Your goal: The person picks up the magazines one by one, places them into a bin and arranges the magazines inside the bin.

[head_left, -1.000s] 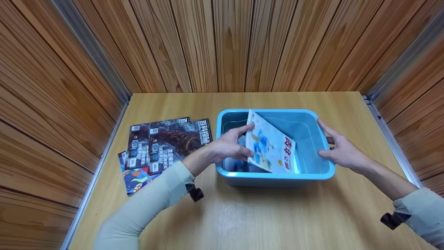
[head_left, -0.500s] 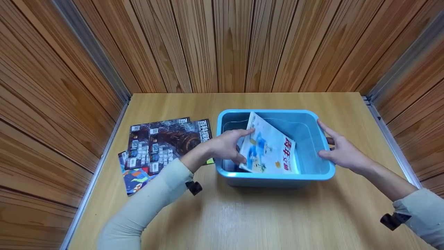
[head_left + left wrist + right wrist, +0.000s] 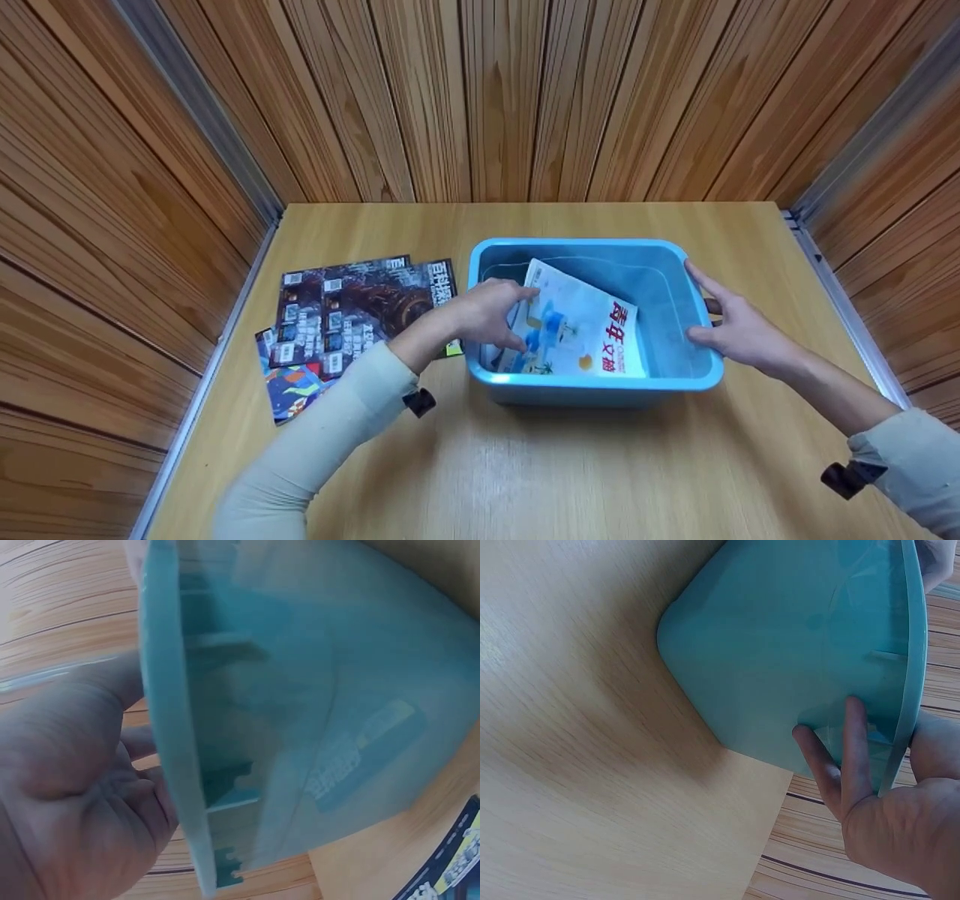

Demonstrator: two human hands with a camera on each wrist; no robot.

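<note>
Our left hand (image 3: 487,315) reaches over the bin's (image 3: 592,379) left rim, fingers curled on the booklet (image 3: 577,330), which lies tilted inside; our right hand (image 3: 731,326) grips the right rim, thumb inside, seemingly to steady it; magazines (image 3: 337,315) lie left on the table (image 3: 525,465), nothing between.

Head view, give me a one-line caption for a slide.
Left hand lowers a white magazine into a blue bin that the right hand steadies; more magazines lie beside it.

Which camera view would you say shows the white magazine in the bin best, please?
The head view: the white magazine lies slanted inside the blue bin, cover readable. The wrist views show only the bin's outer wall; the left faintly shows print through it.
</note>
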